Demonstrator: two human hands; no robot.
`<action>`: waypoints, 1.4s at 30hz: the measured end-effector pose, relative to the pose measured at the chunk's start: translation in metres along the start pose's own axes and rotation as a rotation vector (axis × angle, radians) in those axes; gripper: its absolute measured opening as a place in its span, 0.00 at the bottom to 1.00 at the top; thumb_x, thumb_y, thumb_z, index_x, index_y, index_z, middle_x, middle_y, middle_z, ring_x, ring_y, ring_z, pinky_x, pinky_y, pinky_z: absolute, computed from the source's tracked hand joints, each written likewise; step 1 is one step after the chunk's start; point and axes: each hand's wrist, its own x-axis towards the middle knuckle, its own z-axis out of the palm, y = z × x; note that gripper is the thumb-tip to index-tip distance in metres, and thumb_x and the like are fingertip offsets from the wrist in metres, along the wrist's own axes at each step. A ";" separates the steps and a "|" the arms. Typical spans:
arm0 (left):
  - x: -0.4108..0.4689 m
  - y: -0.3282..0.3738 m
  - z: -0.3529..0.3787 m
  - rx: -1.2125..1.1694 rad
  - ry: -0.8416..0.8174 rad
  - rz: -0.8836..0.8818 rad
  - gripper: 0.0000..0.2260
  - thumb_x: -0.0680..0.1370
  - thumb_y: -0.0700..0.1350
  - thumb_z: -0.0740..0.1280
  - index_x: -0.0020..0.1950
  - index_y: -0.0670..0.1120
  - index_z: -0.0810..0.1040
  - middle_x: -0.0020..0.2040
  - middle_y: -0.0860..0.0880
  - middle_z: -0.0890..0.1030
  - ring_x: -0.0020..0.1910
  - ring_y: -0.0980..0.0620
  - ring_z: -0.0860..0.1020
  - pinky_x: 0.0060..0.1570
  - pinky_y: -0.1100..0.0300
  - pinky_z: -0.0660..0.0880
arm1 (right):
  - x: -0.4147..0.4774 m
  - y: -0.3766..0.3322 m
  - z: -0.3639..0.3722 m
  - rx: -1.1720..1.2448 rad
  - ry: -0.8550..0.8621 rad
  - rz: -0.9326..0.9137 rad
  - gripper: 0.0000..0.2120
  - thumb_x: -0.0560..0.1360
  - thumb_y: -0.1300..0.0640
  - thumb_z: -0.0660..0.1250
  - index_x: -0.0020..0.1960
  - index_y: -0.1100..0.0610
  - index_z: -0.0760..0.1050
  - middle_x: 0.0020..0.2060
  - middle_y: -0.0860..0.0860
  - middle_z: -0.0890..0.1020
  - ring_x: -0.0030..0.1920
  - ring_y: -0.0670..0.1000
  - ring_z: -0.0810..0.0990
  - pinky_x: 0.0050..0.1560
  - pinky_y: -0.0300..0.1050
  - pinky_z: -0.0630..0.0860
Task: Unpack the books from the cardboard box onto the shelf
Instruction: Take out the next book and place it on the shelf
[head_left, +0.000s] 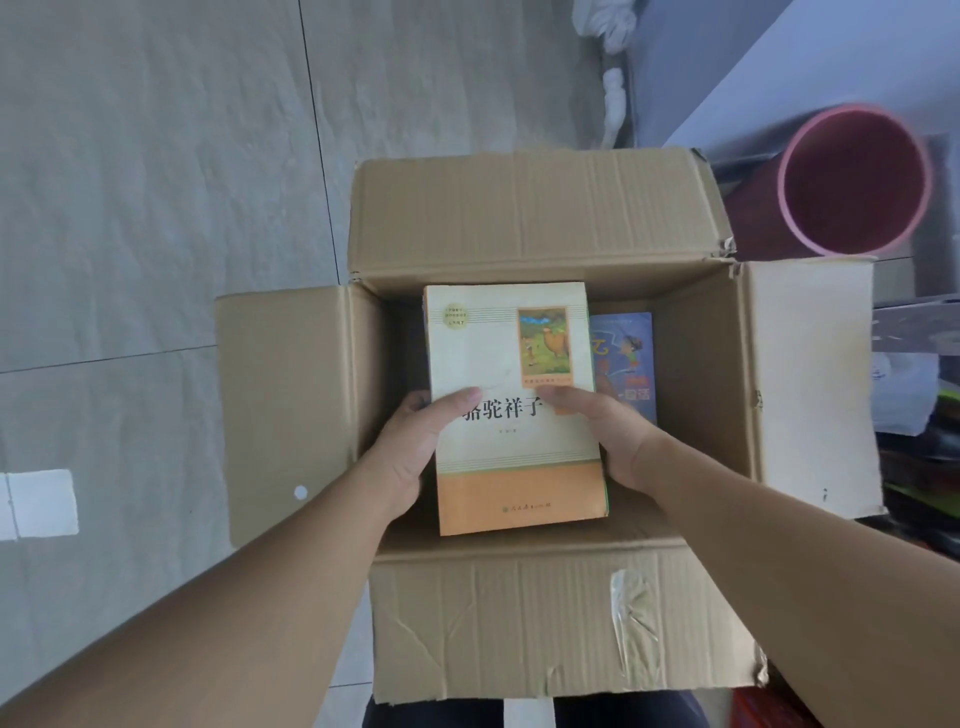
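An open cardboard box (540, 218) stands on the floor below me with all its flaps folded out. A cream and orange book (498, 353) with a small picture on its cover is held flat over the box opening. My left hand (415, 447) grips its left edge with the thumb on the cover. My right hand (613, 441) grips its right edge, thumb on the cover too. Thin edges of other books show under it. Deeper in the box, to the right, lies a blue book (626, 358) with a cartoon child on it. No shelf is in view.
Grey floor tiles (156, 208) spread to the left and behind the box. A pink cylindrical bin (852, 182) lies on its side at the upper right. Dark cluttered items (919, 457) sit along the right edge, past the right flap.
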 end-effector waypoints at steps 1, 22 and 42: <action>-0.008 0.003 0.000 0.001 -0.022 0.011 0.44 0.59 0.56 0.82 0.71 0.40 0.75 0.63 0.40 0.85 0.65 0.39 0.82 0.73 0.39 0.70 | -0.008 -0.004 -0.001 -0.019 -0.016 -0.008 0.48 0.63 0.44 0.82 0.80 0.46 0.67 0.70 0.52 0.82 0.68 0.58 0.81 0.74 0.65 0.72; -0.274 0.135 0.038 0.047 -0.197 0.337 0.24 0.72 0.49 0.77 0.66 0.44 0.83 0.60 0.40 0.87 0.60 0.38 0.85 0.58 0.45 0.82 | -0.273 -0.109 0.003 0.039 -0.073 -0.287 0.27 0.69 0.45 0.80 0.61 0.61 0.83 0.55 0.59 0.90 0.57 0.62 0.88 0.59 0.58 0.84; -0.519 0.144 0.164 0.484 -0.760 0.623 0.17 0.74 0.44 0.78 0.59 0.36 0.85 0.58 0.34 0.86 0.58 0.34 0.85 0.61 0.36 0.80 | -0.606 0.007 -0.006 0.399 0.799 -0.846 0.18 0.75 0.44 0.77 0.50 0.60 0.88 0.48 0.58 0.91 0.52 0.60 0.90 0.60 0.60 0.84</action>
